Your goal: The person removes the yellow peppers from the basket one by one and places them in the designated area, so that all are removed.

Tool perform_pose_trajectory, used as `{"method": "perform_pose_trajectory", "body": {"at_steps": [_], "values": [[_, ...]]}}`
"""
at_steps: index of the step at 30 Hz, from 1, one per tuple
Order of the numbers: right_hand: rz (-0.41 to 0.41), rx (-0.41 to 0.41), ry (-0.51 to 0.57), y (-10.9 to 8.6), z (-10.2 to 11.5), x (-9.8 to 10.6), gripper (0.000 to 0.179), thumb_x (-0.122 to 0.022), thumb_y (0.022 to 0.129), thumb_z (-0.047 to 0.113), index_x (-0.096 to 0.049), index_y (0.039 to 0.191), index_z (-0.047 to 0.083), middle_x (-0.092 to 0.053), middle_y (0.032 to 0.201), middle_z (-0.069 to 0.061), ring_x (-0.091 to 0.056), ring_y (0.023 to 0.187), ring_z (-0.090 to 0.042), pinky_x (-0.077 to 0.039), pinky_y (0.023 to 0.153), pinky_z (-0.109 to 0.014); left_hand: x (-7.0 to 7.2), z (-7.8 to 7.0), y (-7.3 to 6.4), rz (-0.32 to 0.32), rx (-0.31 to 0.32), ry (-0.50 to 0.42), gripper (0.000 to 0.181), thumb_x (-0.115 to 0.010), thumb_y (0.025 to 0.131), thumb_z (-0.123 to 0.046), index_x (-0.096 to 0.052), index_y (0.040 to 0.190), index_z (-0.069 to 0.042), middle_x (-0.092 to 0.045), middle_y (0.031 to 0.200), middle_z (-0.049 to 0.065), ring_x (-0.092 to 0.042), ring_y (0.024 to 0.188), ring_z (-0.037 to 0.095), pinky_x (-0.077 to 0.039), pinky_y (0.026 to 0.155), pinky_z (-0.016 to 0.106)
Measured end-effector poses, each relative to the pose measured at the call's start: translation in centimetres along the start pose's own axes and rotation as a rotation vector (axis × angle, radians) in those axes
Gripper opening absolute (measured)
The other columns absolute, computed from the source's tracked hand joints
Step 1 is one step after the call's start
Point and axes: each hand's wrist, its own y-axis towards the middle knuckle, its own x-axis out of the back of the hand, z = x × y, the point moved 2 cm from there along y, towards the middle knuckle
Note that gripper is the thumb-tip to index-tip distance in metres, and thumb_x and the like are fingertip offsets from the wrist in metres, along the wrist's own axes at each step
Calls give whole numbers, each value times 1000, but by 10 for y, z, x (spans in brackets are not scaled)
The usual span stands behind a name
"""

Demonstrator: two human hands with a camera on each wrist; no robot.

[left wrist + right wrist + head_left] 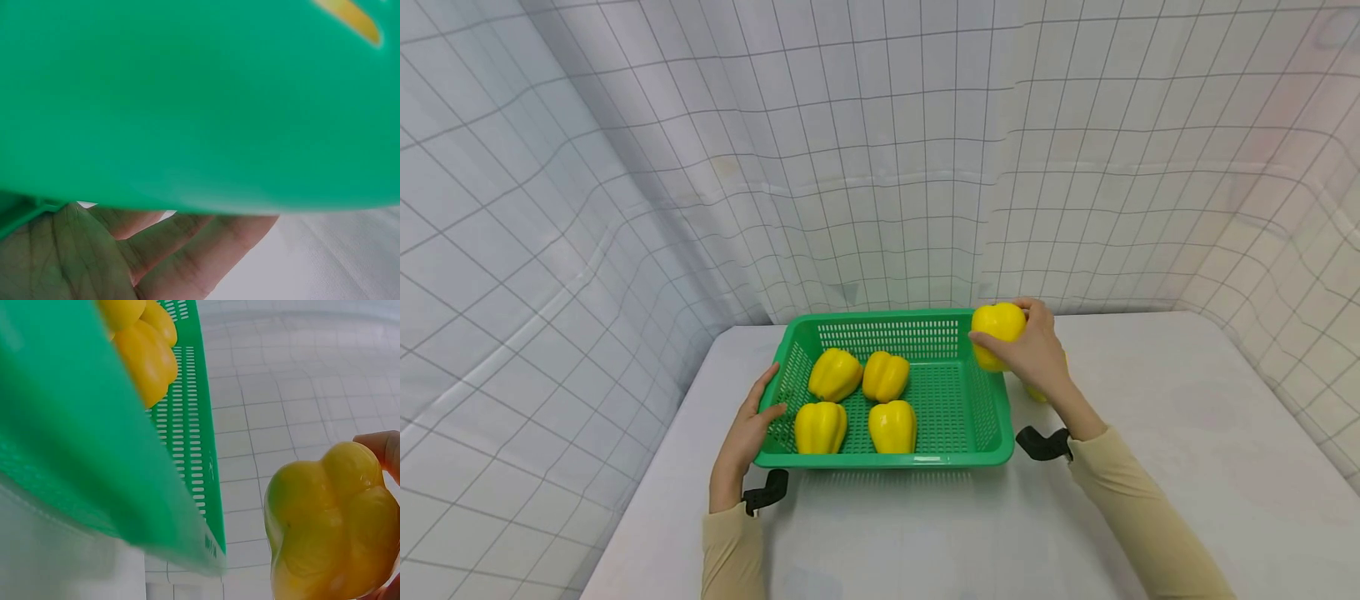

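A green plastic basket with slotted walls stands on the table, holding several yellow bell peppers toward its left and middle. My left hand grips the basket's left rim, thumb over the edge and fingers along the outer side. In the left wrist view those fingers show below the green rim. Over the basket's right rim, my right hand holds a yellow bell pepper between thumb and fingers. That pepper's lobed end faces the right wrist camera, beside the basket wall.
Partly hidden behind my right wrist, another yellow object lies on the table just right of the basket. White cloth covers the table. Grid-patterned white curtains hang behind it and along both sides.
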Motion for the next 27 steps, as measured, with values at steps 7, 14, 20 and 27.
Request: {"method": "perform_pose_trajectory", "body": {"at_steps": [7,14,20,27], "values": [[-19,-9,-23,-4,-11,9,92,-69,73,63,-32,135,5,-36,127,-19,-50,96,-35,-44,76,-48,1,0,-1,8,5,5,63,-44,100,-11,-16,153,-29,-5,157,7,-8,140,33,-11,106,59],[-45,-31,-26,-8,-24,23,93,-69,74,62,-31,136,4,-36,127,-22,-50,97,-38,-45,76,-50,1,0,-1,7,12,6,64,-44,99,-10,-16,153,-28,-5,157,7,-8,140,34,-11,106,60],[-74,-41,-31,-10,-33,36,93,-68,75,60,-31,137,2,-35,127,-25,-49,98,-40,-45,76,-51,1,0,-1,3,15,7,64,-44,99,-9,-16,153,-28,-5,157,7,-8,140,33,-11,106,59],[-84,-42,-49,-13,-44,48,93,-67,78,58,-27,140,1,-33,130,-28,-46,103,-43,-42,79,-56,0,-1,0,5,10,5,63,-44,99,-10,-16,153,-27,-4,157,7,-7,140,33,-11,106,60]]}}
